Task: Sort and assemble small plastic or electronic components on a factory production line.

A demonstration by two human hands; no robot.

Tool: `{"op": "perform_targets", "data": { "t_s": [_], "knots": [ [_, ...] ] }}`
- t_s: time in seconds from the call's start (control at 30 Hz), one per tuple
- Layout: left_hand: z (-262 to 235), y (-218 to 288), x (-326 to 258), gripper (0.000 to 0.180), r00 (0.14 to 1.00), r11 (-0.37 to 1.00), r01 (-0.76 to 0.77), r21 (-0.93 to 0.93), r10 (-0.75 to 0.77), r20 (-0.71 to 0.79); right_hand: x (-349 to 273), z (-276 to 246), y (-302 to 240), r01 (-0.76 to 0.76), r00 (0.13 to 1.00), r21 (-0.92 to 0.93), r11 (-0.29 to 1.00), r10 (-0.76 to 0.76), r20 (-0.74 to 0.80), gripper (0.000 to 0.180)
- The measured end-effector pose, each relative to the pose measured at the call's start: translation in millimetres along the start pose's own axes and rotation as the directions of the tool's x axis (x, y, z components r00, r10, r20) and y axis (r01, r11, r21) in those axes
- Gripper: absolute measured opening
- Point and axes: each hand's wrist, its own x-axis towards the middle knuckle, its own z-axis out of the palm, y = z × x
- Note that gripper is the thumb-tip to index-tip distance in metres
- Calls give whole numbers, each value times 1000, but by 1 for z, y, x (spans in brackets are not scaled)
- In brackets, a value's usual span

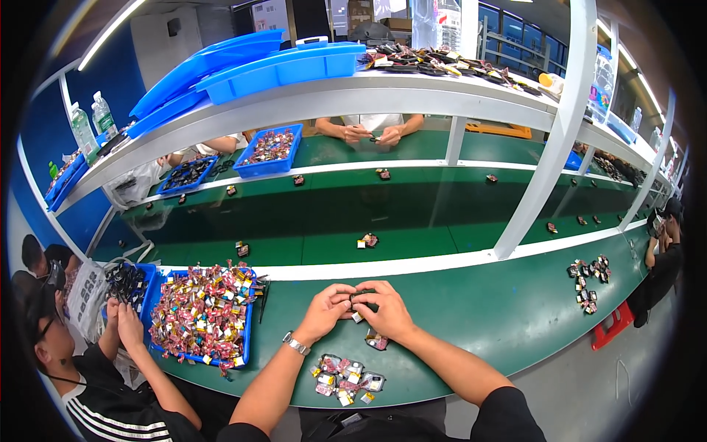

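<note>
Both hands meet over the green bench top (471, 309), close to the near edge. The left hand (325, 311) and the right hand (385, 309) are curled in together, fingertips pinching one small dark component (362, 297) between them; it is too small to tell more than that it is dark and flat. A wristwatch (296, 343) sits on the left wrist.

As a judgement of progress: a small heap of finished-looking pieces (345, 377) lies just near of the hands, about a dozen at a guess, and one loose piece (376, 339) rests beside the right wrist. To the left, the blue tray (246, 340) is heaped with the same red, gold and silver parts (far more than lie in the heap), so most of the work looks left to do.

Farther off, a single piece (367, 240) sits on the conveyor belt (412, 214). A co-worker's hands (124, 324) work at the far left, and another cluster of parts (589, 283) lies well to the right.
</note>
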Motion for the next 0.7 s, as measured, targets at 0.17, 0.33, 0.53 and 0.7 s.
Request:
{"op": "perform_targets", "data": {
  "t_s": [0.17, 0.33, 0.53, 0.7],
  "knots": [
    [-1, -2, -1, 26, 1000, 999, -23, -27, 23, 9, 0, 1, 2, 5, 1000, -15, 1000, -5, -16, 14],
    [2, -3, -1, 24, 999, 999, -32, -22, 32, 1, 0, 1, -2, 37, 999, 1, 999, -37, -21, 17],
    [1, -7, 0, 22, 997, 998, -60, 2, 60, -56, 0, 3, -6, 102, 995, -4, 995, -102, -3, 22],
    [6, -3, -1, 23, 991, 994, -76, 84, 85, -108, 2, 1, -14, 163, 986, -77, 984, -165, -25, 21]
  ]
}}
